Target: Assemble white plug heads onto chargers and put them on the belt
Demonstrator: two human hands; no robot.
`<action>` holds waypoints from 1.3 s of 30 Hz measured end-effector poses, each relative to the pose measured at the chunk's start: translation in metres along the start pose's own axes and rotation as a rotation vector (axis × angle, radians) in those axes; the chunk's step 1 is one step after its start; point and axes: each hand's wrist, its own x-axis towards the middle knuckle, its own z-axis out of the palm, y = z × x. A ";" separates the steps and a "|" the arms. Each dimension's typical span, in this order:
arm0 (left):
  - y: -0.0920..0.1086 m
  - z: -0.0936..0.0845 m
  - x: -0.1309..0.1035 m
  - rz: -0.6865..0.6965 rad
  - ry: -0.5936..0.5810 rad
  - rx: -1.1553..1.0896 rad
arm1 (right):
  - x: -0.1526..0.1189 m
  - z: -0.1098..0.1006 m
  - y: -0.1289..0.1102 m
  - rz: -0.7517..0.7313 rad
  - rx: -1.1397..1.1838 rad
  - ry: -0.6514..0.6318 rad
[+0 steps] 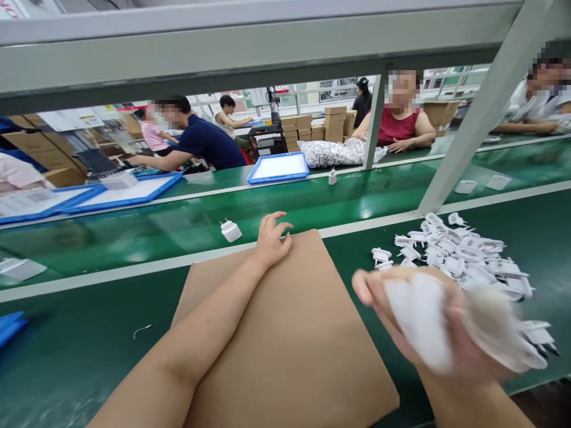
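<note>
Fingers of the right hand (455, 336) are grasping blurred white pieces (420, 315) near white plug parts (464, 252) piled on the green counter (111, 315). The left hand (271, 242) is resting at the cardboard's (289, 333) far edge, fingers released.

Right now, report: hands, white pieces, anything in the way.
Left hand open, empty, at far edge of cardboard. Right hand gripping blurred white piece. White plug pieces heaped beyond it. Possibly in the way: post behind the heap.
</note>
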 end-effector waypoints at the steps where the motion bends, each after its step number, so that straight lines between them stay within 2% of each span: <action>1: 0.000 0.000 0.000 -0.010 -0.008 -0.007 | 0.014 0.001 0.006 0.006 -0.035 0.018; 3: 0.000 0.001 0.000 -0.016 -0.015 -0.026 | 0.034 0.003 0.025 0.043 -0.229 0.086; 6: -0.002 0.002 -0.001 0.014 0.000 -0.066 | 0.047 -0.002 0.061 0.201 -0.865 0.167; 9: -0.005 0.003 -0.002 0.037 0.030 -0.093 | 0.046 -0.016 0.088 0.453 -1.538 0.078; 11: -0.008 0.004 -0.004 0.026 0.040 -0.103 | 0.043 -0.025 0.095 0.625 -1.768 -0.011; 14: -0.010 0.006 -0.006 -0.014 0.038 -0.126 | 0.043 -0.032 0.094 0.799 -1.774 -0.106; 16: -0.012 0.008 -0.007 -0.037 0.024 -0.144 | 0.044 -0.032 0.092 0.824 -1.711 -0.125; 24: -0.015 0.012 -0.013 -0.113 -0.039 -0.188 | 0.045 -0.005 0.105 0.487 -1.490 -0.118; 31: -0.018 0.017 -0.016 -0.168 -0.203 -0.193 | 0.040 0.011 0.112 0.529 -1.447 -0.177; 35: -0.019 0.021 -0.016 -0.193 -0.318 -0.180 | 0.037 0.013 0.112 0.520 -1.473 -0.160; 39: -0.018 0.023 -0.014 -0.191 -0.353 -0.181 | 0.032 0.014 0.116 0.459 -1.469 -0.105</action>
